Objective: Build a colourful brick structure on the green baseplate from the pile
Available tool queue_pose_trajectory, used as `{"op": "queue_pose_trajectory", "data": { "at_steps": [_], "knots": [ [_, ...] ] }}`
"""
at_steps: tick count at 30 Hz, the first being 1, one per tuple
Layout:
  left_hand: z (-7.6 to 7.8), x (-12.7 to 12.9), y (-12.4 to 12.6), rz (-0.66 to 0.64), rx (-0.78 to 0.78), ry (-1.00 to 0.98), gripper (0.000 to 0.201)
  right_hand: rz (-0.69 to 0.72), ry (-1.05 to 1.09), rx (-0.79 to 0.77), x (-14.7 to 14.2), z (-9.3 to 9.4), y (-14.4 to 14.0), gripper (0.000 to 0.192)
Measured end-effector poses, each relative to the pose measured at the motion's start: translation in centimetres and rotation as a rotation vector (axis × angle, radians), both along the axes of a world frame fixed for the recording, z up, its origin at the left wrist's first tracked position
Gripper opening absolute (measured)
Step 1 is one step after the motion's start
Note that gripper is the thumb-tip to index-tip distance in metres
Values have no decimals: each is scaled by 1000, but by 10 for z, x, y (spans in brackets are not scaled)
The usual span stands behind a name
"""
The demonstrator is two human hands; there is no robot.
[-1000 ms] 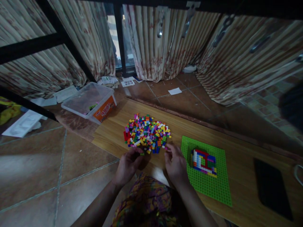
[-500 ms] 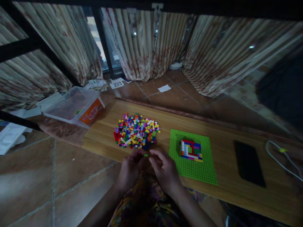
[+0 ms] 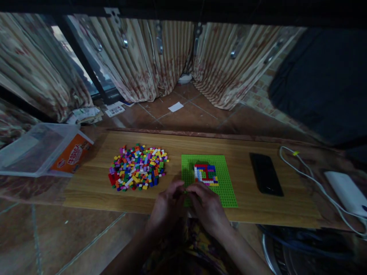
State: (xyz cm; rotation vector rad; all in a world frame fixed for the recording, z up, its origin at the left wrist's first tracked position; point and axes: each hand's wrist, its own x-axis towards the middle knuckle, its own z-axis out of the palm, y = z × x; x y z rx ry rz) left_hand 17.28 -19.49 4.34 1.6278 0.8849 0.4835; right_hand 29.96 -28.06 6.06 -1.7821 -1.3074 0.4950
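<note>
At the near edge of the wooden board, item one: my left hand and right hand, fingertips pinched together over the near left corner of the green baseplate. Something tiny and green sits between them; I cannot tell what it is or which hand grips it, since the fingers cover it and the frame is dim and blurred. Both sets of fingers are curled narrow.

Item two: a small block build, red, white, blue and green layers, studded, pressed onto the baseplate near its far-middle, just beyond my right hand's fingertips.

Item three: a loose brick pile, many colours, roughly round, toward the left end of the board, apart from the baseplate.

Item four: a black phone, flat and glossy, right of the baseplate. Beyond it a white cable runs across the right end to a white power bank, which is cut off by the frame.

Item five: a clear plastic tub with an orange label, off the left end, partly cut off.

Surroundings: brown tiled floor, striped patterned curtains behind, scattered papers at their foot. A dark mass at upper right is unreadable.
</note>
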Motion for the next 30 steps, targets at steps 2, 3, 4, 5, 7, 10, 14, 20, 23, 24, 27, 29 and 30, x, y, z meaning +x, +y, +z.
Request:
{"op": "queue_pose_trajectory", "data": {
  "at_steps": [2,3,4,5,7,10,14,20,23,24,27,29,30],
  "knots": [
    [1,12,2,-11,5,-18,34,-61,-31,7,15,0,-5,19],
    [1,17,3,-4,17,-24,33,-109,-45,14,22,0,-7,18],
    [2,22,4,3,33,-23,31,-164,-55,21,31,-1,-9,16],
    [3,25,6,9,54,-16,29,-222,-62,27,39,-3,-10,15],
    [4,31,10,8,91,15,24,-325,-66,32,54,-7,-13,15],
    [3,39,17,4,117,68,24,-409,-55,38,68,-13,-13,16],
    [-2,49,25,-1,125,81,28,-410,-39,51,70,-14,-3,14],
    [-9,62,31,22,73,44,29,-235,-144,69,61,-13,23,17],
    [-12,65,31,20,115,52,32,-237,-229,57,63,-20,30,16],
    [-13,65,31,18,133,52,33,-245,-249,58,64,-23,31,15],
    [-16,65,30,4,173,60,33,-267,-281,67,65,-30,32,15],
    [-17,65,29,-13,187,67,32,-286,-273,81,65,-33,32,14],
    [-17,65,29,-21,193,70,31,-296,-263,88,65,-33,33,14]
  ]
}}
